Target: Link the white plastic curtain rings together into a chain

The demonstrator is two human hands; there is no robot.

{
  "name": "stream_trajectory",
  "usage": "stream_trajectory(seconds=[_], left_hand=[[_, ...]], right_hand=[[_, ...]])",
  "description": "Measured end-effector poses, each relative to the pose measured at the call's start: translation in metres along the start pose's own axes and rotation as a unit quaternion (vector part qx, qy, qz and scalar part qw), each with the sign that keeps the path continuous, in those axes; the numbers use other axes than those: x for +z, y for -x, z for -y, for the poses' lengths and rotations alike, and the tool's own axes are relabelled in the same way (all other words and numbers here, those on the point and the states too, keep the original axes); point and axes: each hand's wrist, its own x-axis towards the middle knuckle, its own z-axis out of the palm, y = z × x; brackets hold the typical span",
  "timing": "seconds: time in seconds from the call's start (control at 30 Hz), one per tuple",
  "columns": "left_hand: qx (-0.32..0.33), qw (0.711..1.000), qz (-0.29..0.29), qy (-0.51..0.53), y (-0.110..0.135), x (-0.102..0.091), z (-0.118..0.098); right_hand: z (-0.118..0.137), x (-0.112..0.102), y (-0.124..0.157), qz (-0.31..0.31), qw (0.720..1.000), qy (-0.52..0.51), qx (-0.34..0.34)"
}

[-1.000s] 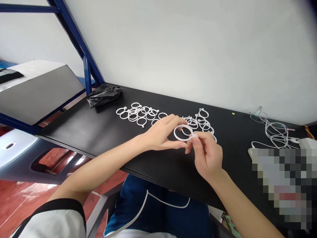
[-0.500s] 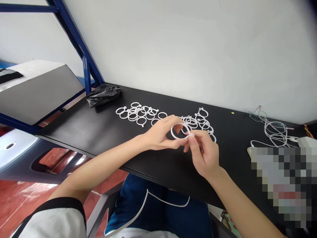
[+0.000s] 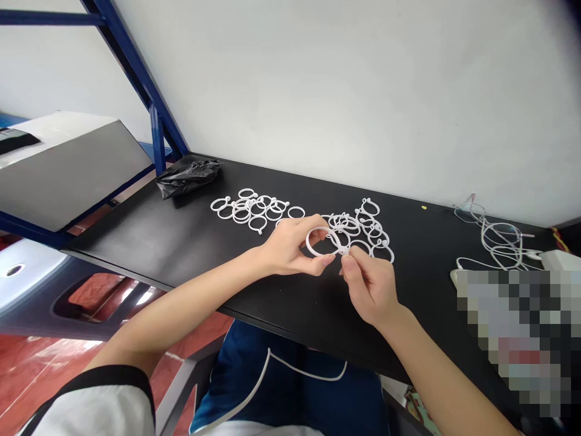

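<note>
A white plastic curtain ring (image 3: 307, 243) is held up just above the black table, between my two hands. My left hand (image 3: 297, 245) is curved around its far and near sides, with the thumb at the lower edge. My right hand (image 3: 370, 281) pinches the ring at its right end, where the small eyelet sits; the fingertips partly hide that spot. Behind my hands a pile of similar white rings (image 3: 376, 229) lies on the right. Farther left, another cluster of these rings (image 3: 242, 215) lies loosely overlapping, their little eyelets showing.
A crumpled black plastic bag (image 3: 188, 178) rests at the table's far left corner. On the right lie glasses (image 3: 469, 212), a tangled white cable (image 3: 502, 245) and a blurred-out object (image 3: 512, 339). The black tabletop (image 3: 149, 236) meets a white wall (image 3: 318, 91).
The held ring and my right hand have shifted slightly left and down. My right fingers have closed in more around the ring's eyelet end, uncovering more rings behind.
</note>
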Motion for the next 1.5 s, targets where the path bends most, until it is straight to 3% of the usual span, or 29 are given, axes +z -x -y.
stream_trajectory(seconds=[0.33, 0.83, 1.5], left_hand=[[0.065, 0.994, -0.057, -0.061, -0.0001, 0.0029, 0.0012], [0.059, 0.995, -0.062, -0.044, -0.0011, 0.0027, -0.0009], [0.038, 0.999, -0.023, -0.005, -0.0003, -0.0006, -0.0017]], right_hand=[[-0.003, 0.0002, 0.001, 0.024, 1.0, 0.002, -0.015], [-0.0045, 0.0019, 0.0032, 0.03, 0.999, -0.012, 0.014], [-0.0042, 0.0024, 0.0033, 0.059, 0.997, -0.002, -0.047]])
